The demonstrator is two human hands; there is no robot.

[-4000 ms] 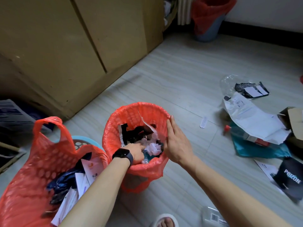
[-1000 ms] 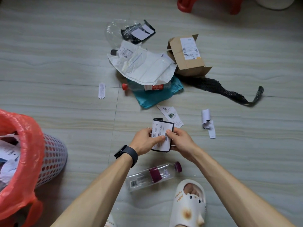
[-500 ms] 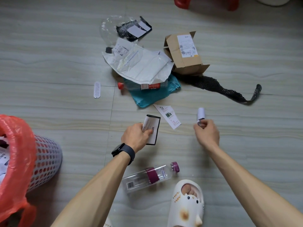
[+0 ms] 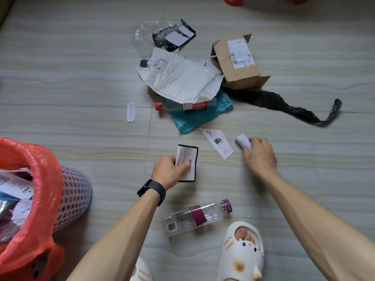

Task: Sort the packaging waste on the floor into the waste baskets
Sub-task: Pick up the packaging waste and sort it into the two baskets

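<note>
Our left hand (image 4: 169,172) pinched a black-edged white barcode card (image 4: 188,159) between thumb and fingers, the card's far end standing clear of the hand. Our right hand (image 4: 260,156), well apart to the right, had its fingers curled round a small rolled white paper slip (image 4: 242,141). Between the two hands a white printed paper tag with green marks (image 4: 218,144) lay flat on the pale wood-grain floor (image 4: 81,88), touching neither. Nearer to us than the left hand, a clear plastic bottle with a purple cap and band (image 4: 194,219) lay on its side, near our white foam slipper (image 4: 241,254). Far left of the left hand stood the lilac perforated plastic waste basket (image 4: 75,197), lined with a red plastic bag (image 4: 42,179), with bare floor between. Beyond both hands sat a crumpled white mailer bag (image 4: 182,80) over a teal plastic bag (image 4: 198,118), a brown cardboard box (image 4: 235,74) and a black mesh strip (image 4: 284,104) trailing rightward.
</note>
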